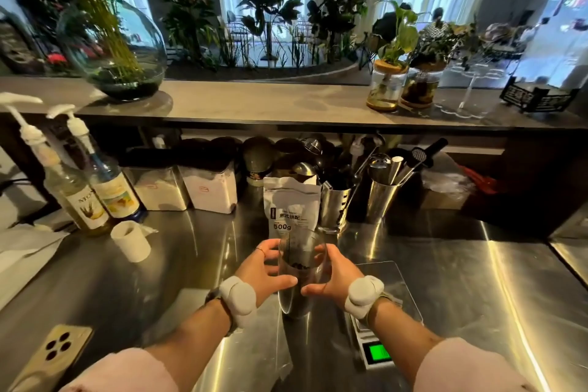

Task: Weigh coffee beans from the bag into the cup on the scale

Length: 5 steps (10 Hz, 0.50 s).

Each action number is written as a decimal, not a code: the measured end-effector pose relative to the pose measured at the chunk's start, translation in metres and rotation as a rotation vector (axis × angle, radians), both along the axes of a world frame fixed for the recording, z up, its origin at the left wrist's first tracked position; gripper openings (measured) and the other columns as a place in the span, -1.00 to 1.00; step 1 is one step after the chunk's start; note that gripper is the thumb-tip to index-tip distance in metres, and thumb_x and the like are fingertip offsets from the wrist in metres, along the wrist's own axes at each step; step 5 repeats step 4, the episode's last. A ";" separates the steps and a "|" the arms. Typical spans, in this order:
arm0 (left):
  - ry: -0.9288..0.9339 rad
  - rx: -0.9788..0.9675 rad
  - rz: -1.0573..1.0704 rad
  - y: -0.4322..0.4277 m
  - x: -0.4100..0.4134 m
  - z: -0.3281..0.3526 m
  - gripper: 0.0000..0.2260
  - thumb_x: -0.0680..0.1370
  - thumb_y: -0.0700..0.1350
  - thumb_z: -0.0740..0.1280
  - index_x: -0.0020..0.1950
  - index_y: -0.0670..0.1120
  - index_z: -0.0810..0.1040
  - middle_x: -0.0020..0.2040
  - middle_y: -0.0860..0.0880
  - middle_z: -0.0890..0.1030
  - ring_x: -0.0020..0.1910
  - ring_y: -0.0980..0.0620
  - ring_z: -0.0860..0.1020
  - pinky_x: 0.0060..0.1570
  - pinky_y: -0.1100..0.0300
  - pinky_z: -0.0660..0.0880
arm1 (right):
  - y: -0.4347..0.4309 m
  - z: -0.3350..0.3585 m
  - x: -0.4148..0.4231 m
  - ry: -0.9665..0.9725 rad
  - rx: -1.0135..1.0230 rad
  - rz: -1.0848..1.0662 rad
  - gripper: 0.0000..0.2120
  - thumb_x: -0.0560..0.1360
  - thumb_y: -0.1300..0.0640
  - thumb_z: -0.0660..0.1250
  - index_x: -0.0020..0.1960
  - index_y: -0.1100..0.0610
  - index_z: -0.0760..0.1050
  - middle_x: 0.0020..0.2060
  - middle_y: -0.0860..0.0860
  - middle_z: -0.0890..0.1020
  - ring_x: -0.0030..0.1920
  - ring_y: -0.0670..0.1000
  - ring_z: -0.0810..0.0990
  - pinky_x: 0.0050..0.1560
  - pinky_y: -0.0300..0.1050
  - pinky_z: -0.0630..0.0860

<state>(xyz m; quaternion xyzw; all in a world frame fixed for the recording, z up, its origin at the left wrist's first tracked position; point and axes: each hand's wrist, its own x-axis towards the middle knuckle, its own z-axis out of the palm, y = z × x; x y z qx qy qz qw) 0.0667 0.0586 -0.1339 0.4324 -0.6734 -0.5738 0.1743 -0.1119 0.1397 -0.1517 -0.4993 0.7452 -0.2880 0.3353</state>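
A tall clear glass cup (301,251) with dark coffee beans at its bottom stands on the steel counter, just left of the scale (386,283). My left hand (265,267) wraps its left side and my right hand (334,274) wraps its right side; both grip the cup. The scale is a flat steel platform with a lit green display (378,353) at its near end; my right wrist lies over it. A white 500 g coffee bean bag (291,205) stands upright with its top open just behind the cup.
Two syrup pump bottles (92,191) and a paper roll (131,240) stand at the left. Powder containers (187,188) and steel utensil holders (337,200) line the back. A phone (54,356) lies at the near left. A raised shelf (254,102) holds vases.
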 end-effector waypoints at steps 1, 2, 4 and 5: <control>-0.009 -0.002 -0.010 0.002 0.003 0.000 -0.36 0.29 -0.24 0.53 0.27 0.10 0.35 0.08 0.10 0.56 -0.01 0.06 0.62 0.00 -0.03 0.61 | 0.004 0.005 0.004 0.028 0.035 0.016 -0.16 0.22 -0.04 0.59 0.38 0.00 0.25 0.14 -0.14 0.52 0.08 -0.15 0.47 -0.18 -0.54 0.34; -0.024 0.020 -0.007 0.001 0.005 0.001 -0.35 0.29 -0.21 0.53 0.28 0.11 0.34 0.12 0.06 0.56 0.07 -0.03 0.58 0.06 -0.12 0.58 | 0.004 0.006 0.004 0.074 0.063 0.041 -0.15 0.26 -0.03 0.57 0.43 0.01 0.22 0.30 -0.01 0.51 0.29 0.01 0.48 0.11 -0.31 0.37; -0.111 -0.048 -0.008 -0.002 0.010 0.014 -0.27 0.35 -0.26 0.49 0.40 0.10 0.23 0.32 -0.05 0.45 0.26 -0.17 0.45 0.16 -0.02 0.51 | 0.012 0.034 -0.003 0.184 0.148 0.043 -0.15 0.38 0.08 0.50 0.53 0.05 0.12 0.39 0.06 0.43 0.39 0.05 0.42 0.27 -0.20 0.35; -0.111 -0.048 -0.008 -0.002 0.010 0.014 -0.27 0.35 -0.26 0.49 0.40 0.10 0.23 0.32 -0.05 0.45 0.26 -0.17 0.45 0.16 -0.02 0.51 | 0.012 0.034 -0.003 0.184 0.148 0.043 -0.15 0.38 0.08 0.50 0.53 0.05 0.12 0.39 0.06 0.43 0.39 0.05 0.42 0.27 -0.20 0.35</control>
